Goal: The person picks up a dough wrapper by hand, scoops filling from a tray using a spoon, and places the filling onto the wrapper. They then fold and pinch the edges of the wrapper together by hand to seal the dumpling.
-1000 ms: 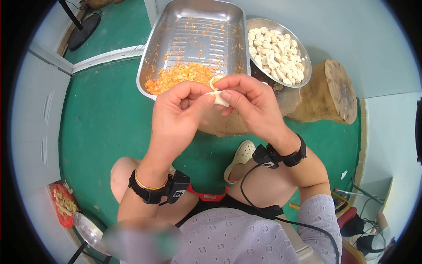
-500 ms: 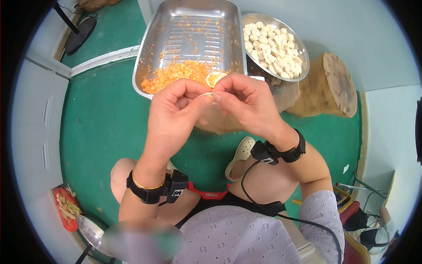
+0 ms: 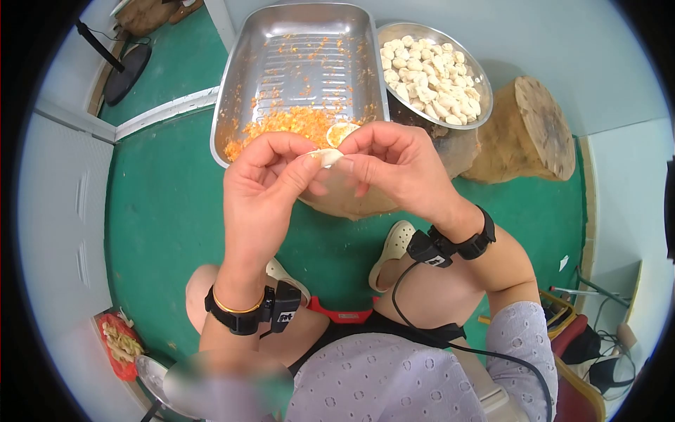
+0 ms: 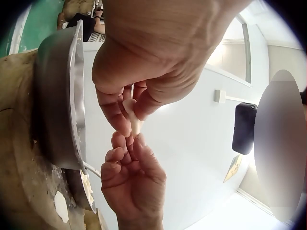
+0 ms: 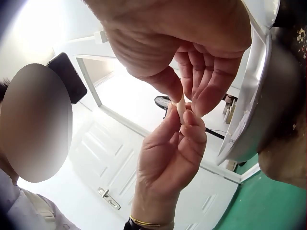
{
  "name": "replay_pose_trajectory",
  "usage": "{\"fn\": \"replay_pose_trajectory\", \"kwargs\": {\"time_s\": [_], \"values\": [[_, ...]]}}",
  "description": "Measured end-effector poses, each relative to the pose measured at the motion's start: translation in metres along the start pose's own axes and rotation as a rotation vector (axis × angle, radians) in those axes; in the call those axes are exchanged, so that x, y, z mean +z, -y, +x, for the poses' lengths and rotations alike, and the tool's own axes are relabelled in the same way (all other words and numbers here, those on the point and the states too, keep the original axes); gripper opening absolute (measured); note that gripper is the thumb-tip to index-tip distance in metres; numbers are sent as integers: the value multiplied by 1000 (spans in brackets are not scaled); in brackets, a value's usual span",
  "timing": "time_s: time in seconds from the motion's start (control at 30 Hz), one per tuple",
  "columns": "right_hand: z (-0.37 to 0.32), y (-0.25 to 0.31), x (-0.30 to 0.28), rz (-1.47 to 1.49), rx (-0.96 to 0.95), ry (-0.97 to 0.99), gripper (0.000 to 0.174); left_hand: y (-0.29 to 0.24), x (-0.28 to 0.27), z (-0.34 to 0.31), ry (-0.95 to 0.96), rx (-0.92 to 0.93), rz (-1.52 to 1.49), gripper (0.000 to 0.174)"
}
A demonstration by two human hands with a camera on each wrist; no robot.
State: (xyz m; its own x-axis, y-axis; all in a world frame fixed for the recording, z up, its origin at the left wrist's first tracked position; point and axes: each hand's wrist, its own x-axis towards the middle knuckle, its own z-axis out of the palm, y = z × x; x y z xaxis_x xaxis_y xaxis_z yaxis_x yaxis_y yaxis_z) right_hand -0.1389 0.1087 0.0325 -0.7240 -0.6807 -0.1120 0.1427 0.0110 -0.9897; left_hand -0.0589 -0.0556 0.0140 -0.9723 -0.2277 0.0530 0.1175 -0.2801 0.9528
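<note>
Between the two hands, over the near edge of the metal tray point(image 3: 302, 14), is a small white dumpling point(image 3: 327, 157) of folded dough. My left hand point(image 3: 261, 183) pinches its left end between thumb and forefinger. At the other end, my right hand point(image 3: 401, 169) pinches the dough the same way. The left wrist view shows the dumpling point(image 4: 135, 123) between the fingertips of both hands; the right wrist view shows its pale edge point(image 5: 181, 111). Orange chopped filling point(image 3: 299, 121) lies in the tray's near part. A white-rimmed spoon point(image 3: 340, 132) with filling rests there, partly behind my right hand.
A round metal bowl point(image 3: 485, 95) full of white dumplings stands right of the tray. Wooden stumps point(image 3: 517, 133) are beneath and beside them. On the stump a flat white piece point(image 4: 61, 207) shows. A red bag point(image 3: 119, 344) lies on the green floor at lower left.
Both hands have shifted slightly left with the dumpling, their fingertips moving along its edge. The spoon shows more fully beside my right hand than a second ago.
</note>
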Motion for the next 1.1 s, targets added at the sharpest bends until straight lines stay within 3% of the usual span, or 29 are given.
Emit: {"fn": "replay_pose_trajectory", "kwargs": {"time_s": [0.5,0.97,1.1], "values": [[-5,-4,5,-216,-150,-115,8,-1,6,-2,36,-53,28,11],[-1,-8,5,-75,-160,-73,8,-6,11,-3,6,-90,40,10],[-3,-5,4,-269,-227,-102,8,-6,10,-3,15,-94,45,10]]}}
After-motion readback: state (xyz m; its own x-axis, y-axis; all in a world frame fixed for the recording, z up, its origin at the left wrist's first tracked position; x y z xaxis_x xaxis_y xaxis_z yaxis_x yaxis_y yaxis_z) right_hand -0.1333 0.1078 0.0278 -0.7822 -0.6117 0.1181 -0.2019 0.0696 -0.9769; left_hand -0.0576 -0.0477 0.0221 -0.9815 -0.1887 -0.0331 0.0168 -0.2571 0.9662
